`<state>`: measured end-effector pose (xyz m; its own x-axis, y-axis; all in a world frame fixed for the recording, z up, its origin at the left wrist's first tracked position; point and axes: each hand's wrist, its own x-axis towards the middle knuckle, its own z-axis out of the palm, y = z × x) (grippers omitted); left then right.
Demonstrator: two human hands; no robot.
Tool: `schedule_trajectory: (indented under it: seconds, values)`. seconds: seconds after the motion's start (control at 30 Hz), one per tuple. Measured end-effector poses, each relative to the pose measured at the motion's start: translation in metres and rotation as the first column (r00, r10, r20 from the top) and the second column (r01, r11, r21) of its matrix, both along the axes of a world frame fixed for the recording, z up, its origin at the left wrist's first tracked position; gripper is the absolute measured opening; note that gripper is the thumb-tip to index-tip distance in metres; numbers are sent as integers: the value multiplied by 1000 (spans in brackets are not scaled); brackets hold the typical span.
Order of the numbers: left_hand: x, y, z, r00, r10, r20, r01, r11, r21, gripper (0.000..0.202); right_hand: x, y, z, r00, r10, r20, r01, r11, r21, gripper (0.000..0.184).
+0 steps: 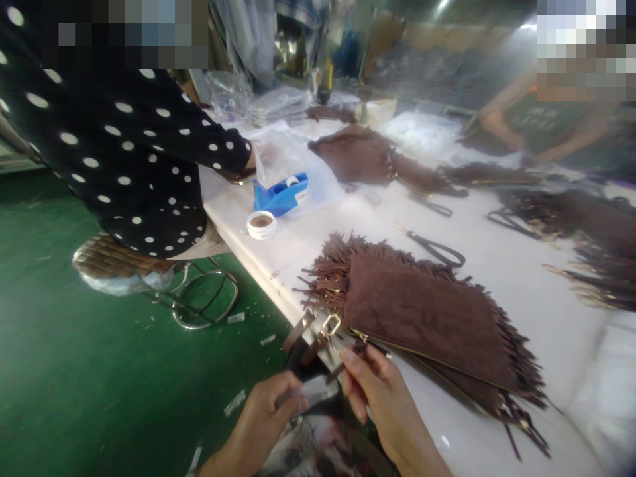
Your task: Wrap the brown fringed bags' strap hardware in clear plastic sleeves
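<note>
Brown fringed suede pouches (pixel 422 318) lie stacked at the table's near edge, the top one with a gold zip along its near side. At their left corner, brown straps (pixel 298 330) with a gold ring (pixel 331 324) hang over the edge. My left hand (pixel 268 417) is closed, thumb against fingers, on a clear plastic strip (pixel 318 389). Just right of it, my right hand (pixel 380 391) pinches a thin brown strap (pixel 336 372) below the pouch's zip end. The strap's far end is hard to make out.
A seated person in a dotted sleeve (pixel 199 139) works at the left, beside a blue tape dispenser (pixel 281 194) and a small round tub (pixel 262 225). Loose wrist straps (pixel 432 245) and more brown pouches (pixel 352 154) lie farther back. Another person's arms (pixel 501 129) are at the far right.
</note>
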<state>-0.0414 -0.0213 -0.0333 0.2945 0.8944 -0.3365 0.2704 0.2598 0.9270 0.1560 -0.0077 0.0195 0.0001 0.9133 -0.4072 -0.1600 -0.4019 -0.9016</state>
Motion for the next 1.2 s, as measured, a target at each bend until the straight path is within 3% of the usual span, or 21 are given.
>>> schedule_trajectory:
  seconds: [0.2, 0.33, 0.47, 0.73, 0.83, 0.9, 1.0, 1.2]
  values:
    - [6, 0, -7, 995, 13, 100, -9, 999, -41, 29, -1, 0, 1, 1000, 11, 16, -10, 1000, -21, 35]
    - [19, -4, -12, 933, 154, 325, -71, 965, -254, 37, 1, 0, -2, 999, 19, 48, -18, 1000, -26, 37]
    - [36, -10, -12, 830, 261, 492, -30, 903, -428, 45, 6, 1, -3, 994, 55, 91, -49, 996, -72, 39]
    - [53, -9, -20, 788, 204, 582, 102, 887, -449, 52, 13, 7, 2, 960, 165, 225, -122, 974, -193, 38]
    - [59, -3, -22, 796, 210, 568, 79, 894, -441, 50, 20, 2, 5, 941, 171, 291, -134, 981, -141, 38]
    - [63, 0, -20, 807, 220, 548, 62, 891, -449, 49, 24, -7, 6, 924, 112, 365, -87, 993, -85, 39]
    - [67, 2, -11, 765, 289, 575, 43, 869, -493, 50, 27, -22, 2, 904, 85, 418, -62, 996, -70, 43]
    - [77, 4, 6, 736, 331, 591, 56, 840, -540, 46, 20, -25, -9, 944, 101, 313, -67, 991, -119, 41]
